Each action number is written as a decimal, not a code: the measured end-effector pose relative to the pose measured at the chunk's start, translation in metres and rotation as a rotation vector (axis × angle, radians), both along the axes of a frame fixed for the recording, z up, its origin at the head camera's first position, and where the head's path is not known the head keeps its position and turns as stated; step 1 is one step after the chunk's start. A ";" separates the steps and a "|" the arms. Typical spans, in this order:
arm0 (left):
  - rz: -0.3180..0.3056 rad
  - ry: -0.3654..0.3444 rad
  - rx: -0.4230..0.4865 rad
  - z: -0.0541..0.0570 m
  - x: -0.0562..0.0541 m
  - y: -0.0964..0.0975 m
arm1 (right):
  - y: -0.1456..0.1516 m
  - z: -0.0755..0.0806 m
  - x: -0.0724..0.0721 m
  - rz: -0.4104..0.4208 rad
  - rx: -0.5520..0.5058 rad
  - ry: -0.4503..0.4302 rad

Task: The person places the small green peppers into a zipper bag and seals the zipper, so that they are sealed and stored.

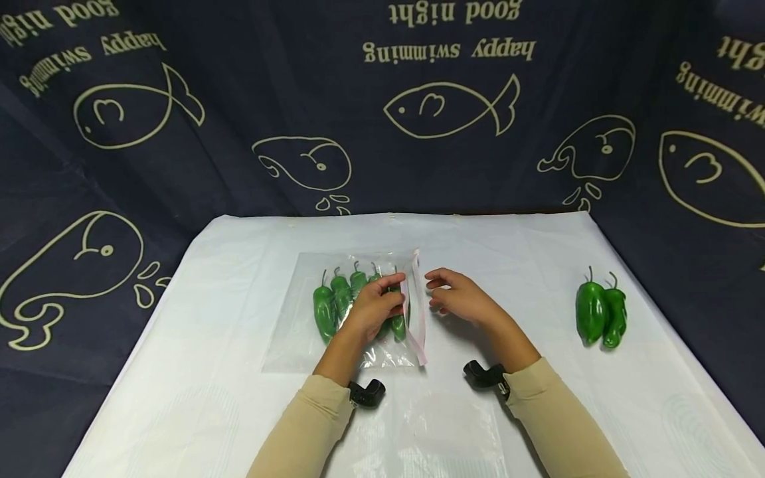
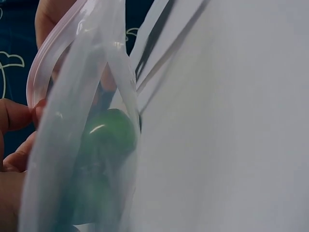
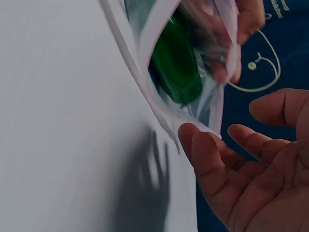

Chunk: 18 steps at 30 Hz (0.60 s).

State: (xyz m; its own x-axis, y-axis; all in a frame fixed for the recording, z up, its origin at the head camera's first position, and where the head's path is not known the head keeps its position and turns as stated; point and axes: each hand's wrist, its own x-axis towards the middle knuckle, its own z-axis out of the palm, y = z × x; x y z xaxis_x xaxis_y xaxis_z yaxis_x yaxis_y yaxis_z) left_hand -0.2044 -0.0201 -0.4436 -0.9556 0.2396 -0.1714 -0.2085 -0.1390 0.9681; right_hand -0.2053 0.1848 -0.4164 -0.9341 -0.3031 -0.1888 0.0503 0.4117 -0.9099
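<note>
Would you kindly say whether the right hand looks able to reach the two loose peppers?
Probably yes: the right hand looks unoccupied, with only white tabletop between it and the loose peppers.

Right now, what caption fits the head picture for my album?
Left hand pinches a bag of green peppers; right hand hovers beside it.

The clear bag (image 1: 287, 338) gapes toward your right hand (image 1: 463, 297), there's your way in, but your left hand (image 1: 375, 307) pinches its rim (image 1: 420, 342) and green peppers (image 1: 325, 315) crowd the inside! Swing right and open desk (image 1: 528, 265) runs wide, up to the pepper pair (image 1: 592, 313) lying in that lane. At the far side the dark curtain (image 1: 382, 179) walls you off; nearer you, flat plastic (image 1: 448, 435) leaves room overhead.
</note>
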 end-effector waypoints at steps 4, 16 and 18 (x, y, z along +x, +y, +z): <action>0.007 0.007 -0.004 0.000 0.000 0.000 | 0.015 0.004 0.001 -0.017 0.027 0.029; 0.026 0.004 0.014 -0.001 0.002 0.000 | 0.065 0.015 0.013 -0.020 0.134 0.124; 0.022 0.005 0.014 -0.001 0.003 0.000 | 0.075 0.017 0.015 -0.022 0.162 0.151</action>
